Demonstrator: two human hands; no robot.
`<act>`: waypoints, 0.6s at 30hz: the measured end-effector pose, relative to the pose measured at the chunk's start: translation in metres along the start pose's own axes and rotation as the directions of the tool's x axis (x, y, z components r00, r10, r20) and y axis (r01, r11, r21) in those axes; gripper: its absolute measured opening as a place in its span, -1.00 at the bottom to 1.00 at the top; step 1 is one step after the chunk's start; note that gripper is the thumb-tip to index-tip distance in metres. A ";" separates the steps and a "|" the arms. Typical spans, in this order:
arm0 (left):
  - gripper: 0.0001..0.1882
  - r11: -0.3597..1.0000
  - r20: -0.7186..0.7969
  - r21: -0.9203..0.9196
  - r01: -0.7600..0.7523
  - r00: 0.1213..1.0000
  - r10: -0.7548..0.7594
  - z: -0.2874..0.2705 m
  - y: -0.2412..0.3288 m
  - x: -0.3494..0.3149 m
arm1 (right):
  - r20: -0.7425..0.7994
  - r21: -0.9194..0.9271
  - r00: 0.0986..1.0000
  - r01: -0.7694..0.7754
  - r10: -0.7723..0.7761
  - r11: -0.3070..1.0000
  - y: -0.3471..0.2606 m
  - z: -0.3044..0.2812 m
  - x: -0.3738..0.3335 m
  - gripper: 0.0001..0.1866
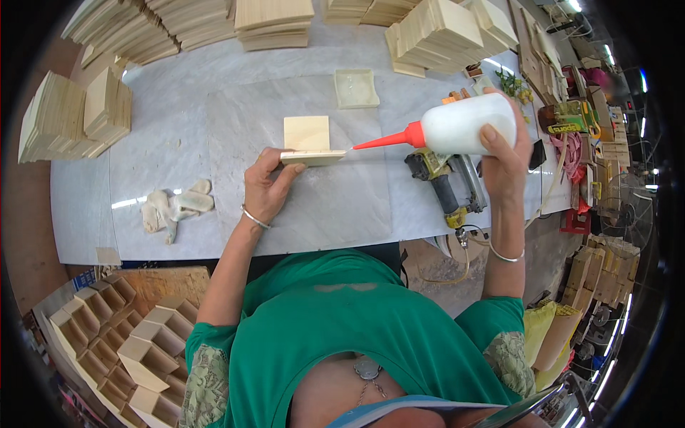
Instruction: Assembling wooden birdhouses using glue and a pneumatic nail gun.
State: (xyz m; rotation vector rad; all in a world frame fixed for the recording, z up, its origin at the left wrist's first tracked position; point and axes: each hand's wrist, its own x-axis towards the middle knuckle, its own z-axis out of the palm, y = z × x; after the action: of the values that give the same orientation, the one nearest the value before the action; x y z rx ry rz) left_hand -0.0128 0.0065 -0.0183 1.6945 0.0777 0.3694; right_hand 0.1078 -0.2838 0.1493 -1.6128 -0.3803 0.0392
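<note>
Part of the white bottle (464, 127) is hidden by the right hand (508, 153) curled around it | one bottle, two wooden panels (306, 133) are counted; any joint is indiscernible | red nozzle (389, 140) is pointed left, long axis nearly level, tip beside near panel (312, 160) | panel is pinched by left hand (267, 187), above bench (307, 214)

Crumpled pale cloth (163, 207), leafy sprigs (509, 83)

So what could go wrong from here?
Squeezed too hard by the right hand, the white bottle might overrun the wooden panel near its red nozzle.
The left hand grips that panel, so drips may reach its fingers.
The right forearm could bump the power tool beside it.
</note>
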 end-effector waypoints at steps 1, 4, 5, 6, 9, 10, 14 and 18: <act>-0.86 1.000 0.006 -0.003 -0.015 1.000 0.015 0.001 0.000 0.000 | -0.009 -0.004 1.000 0.014 -0.014 1.000 0.010 -0.003 0.004 -0.40; -0.85 0.999 0.009 0.005 0.035 0.999 -0.035 0.002 -0.003 0.000 | -0.109 0.274 0.973 -0.166 0.202 0.947 0.052 -0.015 0.021 -0.50; -0.85 1.000 0.013 0.006 0.019 1.000 -0.019 0.001 -0.002 -0.001 | -0.136 0.329 0.949 -0.229 0.286 0.916 0.069 -0.018 0.028 -0.53; -0.86 0.999 0.019 0.018 0.027 0.999 -0.027 0.000 -0.001 -0.001 | -0.154 0.384 0.917 -0.287 0.368 0.877 0.083 -0.021 0.033 -0.56; -0.87 0.998 0.049 0.057 0.004 0.999 -0.007 0.000 0.006 0.000 | -0.163 0.394 0.880 -0.357 0.446 0.847 0.111 -0.021 0.045 -0.51; -0.87 0.998 0.038 0.063 0.029 0.999 -0.031 0.000 0.005 -0.001 | -0.185 0.395 0.888 -0.325 0.421 0.859 0.121 -0.019 0.049 -0.51; -0.88 0.997 0.034 0.058 0.046 0.998 -0.048 -0.001 0.006 -0.003 | -0.261 -0.094 0.890 -0.408 0.373 0.908 0.145 -0.032 0.060 -0.46; -0.88 0.999 0.031 -0.032 0.036 0.999 -0.035 0.000 0.001 -0.003 | -0.315 -0.644 0.943 -0.127 -0.110 0.755 0.104 -0.028 0.066 -0.37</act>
State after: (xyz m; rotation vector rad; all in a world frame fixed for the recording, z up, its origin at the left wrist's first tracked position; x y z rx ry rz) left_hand -0.0155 0.0053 -0.0174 1.6636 0.0792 0.3165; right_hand 0.2000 -0.2964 0.0639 -2.2796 -0.1118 -0.4091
